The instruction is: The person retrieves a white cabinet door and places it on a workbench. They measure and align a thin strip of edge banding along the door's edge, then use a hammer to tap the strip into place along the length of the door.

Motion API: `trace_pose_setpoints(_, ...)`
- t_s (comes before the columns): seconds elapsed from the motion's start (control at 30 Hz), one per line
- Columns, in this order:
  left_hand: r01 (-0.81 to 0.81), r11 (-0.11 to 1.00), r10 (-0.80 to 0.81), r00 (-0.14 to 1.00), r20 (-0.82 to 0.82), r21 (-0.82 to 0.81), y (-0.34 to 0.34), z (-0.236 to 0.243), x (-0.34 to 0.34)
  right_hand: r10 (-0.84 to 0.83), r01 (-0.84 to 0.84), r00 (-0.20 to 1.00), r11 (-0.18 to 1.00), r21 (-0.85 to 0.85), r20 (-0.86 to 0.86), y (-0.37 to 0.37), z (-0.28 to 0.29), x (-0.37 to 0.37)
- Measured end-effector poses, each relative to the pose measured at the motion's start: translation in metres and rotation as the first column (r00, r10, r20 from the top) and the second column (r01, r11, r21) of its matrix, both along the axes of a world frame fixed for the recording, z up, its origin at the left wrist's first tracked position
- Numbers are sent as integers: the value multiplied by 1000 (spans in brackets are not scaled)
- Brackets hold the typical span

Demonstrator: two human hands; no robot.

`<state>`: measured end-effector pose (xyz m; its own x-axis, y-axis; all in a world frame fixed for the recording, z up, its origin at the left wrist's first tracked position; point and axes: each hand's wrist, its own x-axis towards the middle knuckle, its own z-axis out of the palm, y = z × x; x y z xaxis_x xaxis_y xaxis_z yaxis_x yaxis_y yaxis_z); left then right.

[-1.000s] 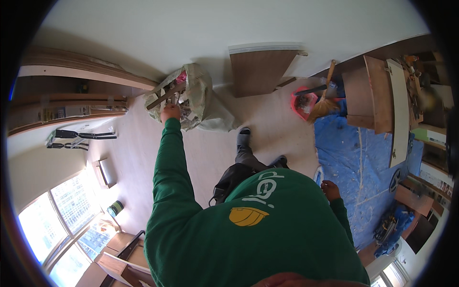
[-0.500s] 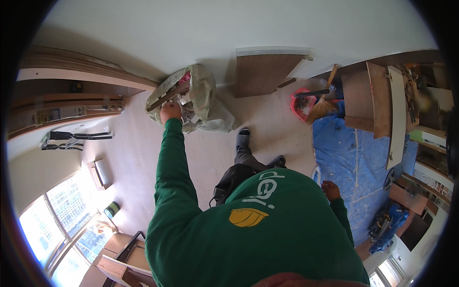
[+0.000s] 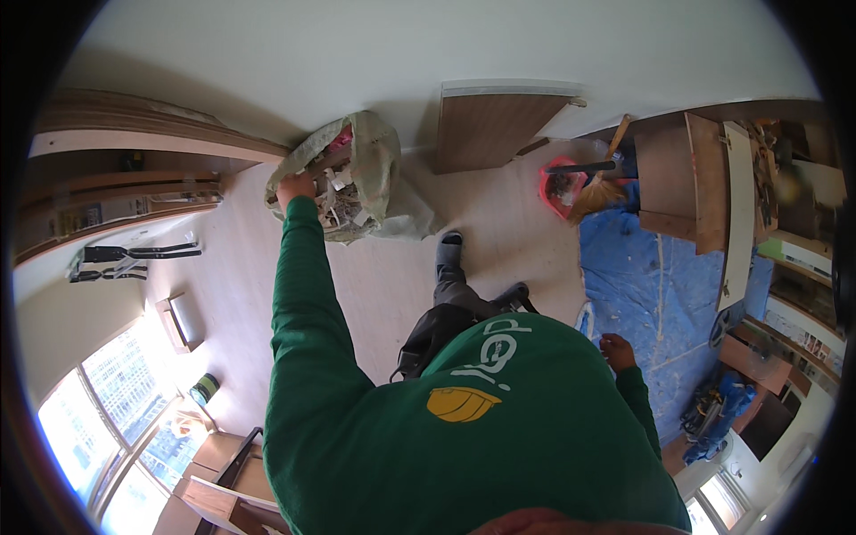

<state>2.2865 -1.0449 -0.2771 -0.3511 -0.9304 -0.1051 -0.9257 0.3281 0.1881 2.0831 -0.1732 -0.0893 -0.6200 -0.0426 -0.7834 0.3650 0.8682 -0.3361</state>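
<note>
My left arm stretches forward to a pale woven sack (image 3: 373, 165) that stands at the foot of the wall. Closed fingers of my left hand (image 3: 296, 188) grip the sack's left rim, though the fingertips are hidden. Inside the sack's mouth lie scraps of debris (image 3: 343, 203), a brown wood strip and something pink. Low at my right side hangs my right hand (image 3: 616, 351), holding nothing, its fingers loosely apart.
A brown board (image 3: 486, 129) leans on the wall right of the sack. Further right are a red dustpan (image 3: 560, 189), a straw broom (image 3: 599, 196) and a blue tarp (image 3: 629, 285). Cabinet panels (image 3: 667, 178) stand beyond. Black metal brackets (image 3: 134, 254) lie at the left.
My left hand has moved left and a little forward, from over the debris in the sack to its left rim. The right hand stays where it was.
</note>
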Motion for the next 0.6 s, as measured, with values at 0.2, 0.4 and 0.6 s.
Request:
trace_pose_setpoints(0.2, 268, 959, -283, 872, 399, 95, -4, -5, -37, -40, 41, 999, 997, 59, -13, 4, 12, 7)
trace_pose_setpoints(0.4, 81, 990, -104, 972, 209, 113, -32, -36, -34, -31, 31, 1000, 996, 82, 0, 0, 27, 10)
trace_pose_setpoints(0.6, -43, 996, 46, 998, -38, 73, -8, -24, -40, -25, 26, 1000, 994, 103, -14, 6, 30, 13)
